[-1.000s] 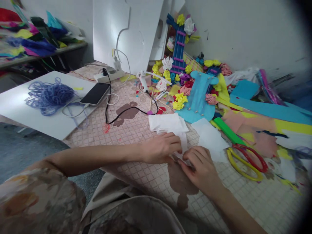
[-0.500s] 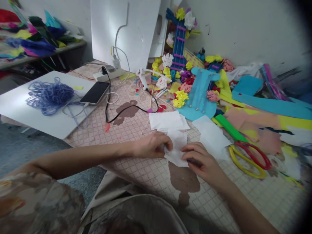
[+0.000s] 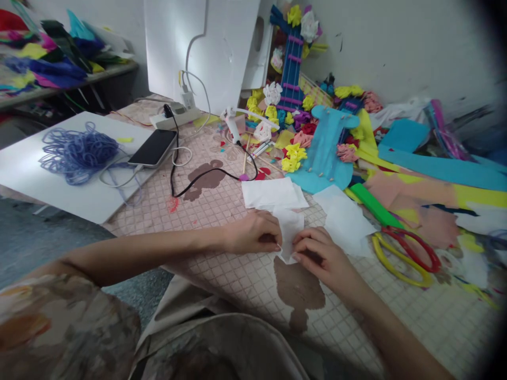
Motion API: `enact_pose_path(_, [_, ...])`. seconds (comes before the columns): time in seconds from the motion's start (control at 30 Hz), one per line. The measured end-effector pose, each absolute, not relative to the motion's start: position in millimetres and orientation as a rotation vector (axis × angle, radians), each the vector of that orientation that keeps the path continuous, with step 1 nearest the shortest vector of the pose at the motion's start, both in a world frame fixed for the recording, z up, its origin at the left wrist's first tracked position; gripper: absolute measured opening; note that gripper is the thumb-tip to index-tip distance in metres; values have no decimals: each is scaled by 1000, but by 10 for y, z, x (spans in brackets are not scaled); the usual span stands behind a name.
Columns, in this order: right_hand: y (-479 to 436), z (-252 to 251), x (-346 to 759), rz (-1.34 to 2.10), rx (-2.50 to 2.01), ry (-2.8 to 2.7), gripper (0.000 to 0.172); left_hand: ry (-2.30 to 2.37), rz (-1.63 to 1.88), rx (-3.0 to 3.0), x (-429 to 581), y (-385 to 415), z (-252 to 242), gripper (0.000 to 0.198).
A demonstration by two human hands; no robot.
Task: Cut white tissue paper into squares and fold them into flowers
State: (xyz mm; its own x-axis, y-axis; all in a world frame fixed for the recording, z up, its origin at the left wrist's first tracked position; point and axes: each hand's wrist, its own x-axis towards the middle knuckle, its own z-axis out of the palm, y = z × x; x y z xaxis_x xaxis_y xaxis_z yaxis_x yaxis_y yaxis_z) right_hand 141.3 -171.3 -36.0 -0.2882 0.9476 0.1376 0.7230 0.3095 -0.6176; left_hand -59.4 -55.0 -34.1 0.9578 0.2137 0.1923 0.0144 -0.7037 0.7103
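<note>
A small sheet of white crepe paper (image 3: 291,227) lies on the table between my two hands, its near end slightly lifted. My left hand (image 3: 255,232) pinches the sheet's left edge between thumb and fingertips. On the other side, my right hand (image 3: 320,250) grips the right edge near the lower corner, with fingers curled. Just beyond lies a folded stack of white paper (image 3: 273,193). To the right of my right hand is another loose white sheet (image 3: 344,221).
Scissors with red and yellow handles (image 3: 407,256) and a green strip (image 3: 376,206) lie at right. Beyond stand a blue paper guitar shape (image 3: 327,148) and a white glue gun (image 3: 233,126) with its black cord. At left are a phone (image 3: 153,148) and blue yarn (image 3: 81,153).
Both hands have drawn the sheet's edges inward, so it looks narrower and more curled. My left fingers have closed into a pinch on its edge.
</note>
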Motion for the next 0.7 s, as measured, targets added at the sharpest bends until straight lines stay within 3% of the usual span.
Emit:
enact_pose_path(0.1, [-1718,-356,1433,649,-1450,-2161,3,117,243,2393,-604,-552,-297,10])
enact_pose_path(0.2, [-1739,-352,1483,712,-1397,-2243,8,24,201,2421,-642,-541,-275,15])
enact_pose_path(0.4, [-1736,-355,1505,764,-1419,-2206,6,20,250,2393,-661,-520,-349,4])
enact_pose_path(0.7, [-1734,-363,1330,557,-1517,-2115,9,168,325,2414,-611,-603,-363,4])
